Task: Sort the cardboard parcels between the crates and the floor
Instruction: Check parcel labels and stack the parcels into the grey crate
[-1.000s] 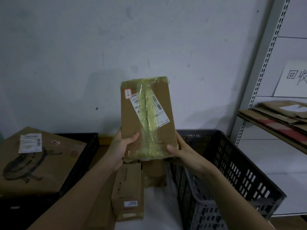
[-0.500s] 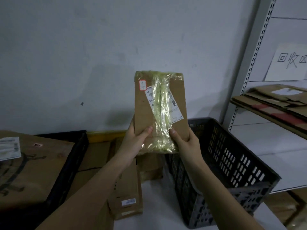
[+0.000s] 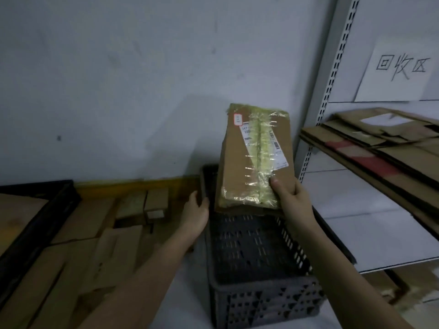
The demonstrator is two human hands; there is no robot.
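- The parcel (image 3: 255,160), brown cardboard with a yellowish strip of tape down its face and a white label, stands nearly upright above the far end of the grey crate (image 3: 256,252).
- Right hand (image 3: 291,198) has it by the lower right corner, thumb pressed on the front face, fingers tucked behind.
- Left hand (image 3: 196,212) is off the parcel, fingers relaxed and holding nothing, just beside the crate's left rim; whether it touches the rim I cannot tell.
- What shows of the grey crate's slotted bottom is bare.
- To the left, more cardboard boxes (image 3: 154,205) lie on the floor (image 3: 180,305) against the wall (image 3: 142,79).
- Far left, a black crate (image 3: 35,229) with a big brown box (image 3: 14,222) in it, only partly in shot.
- On the right, a metal shelf (image 3: 370,233) carries a stack of flattened cardboard (image 3: 380,143).
- Above that stack, a white paper sign (image 3: 401,70) with handwritten characters.
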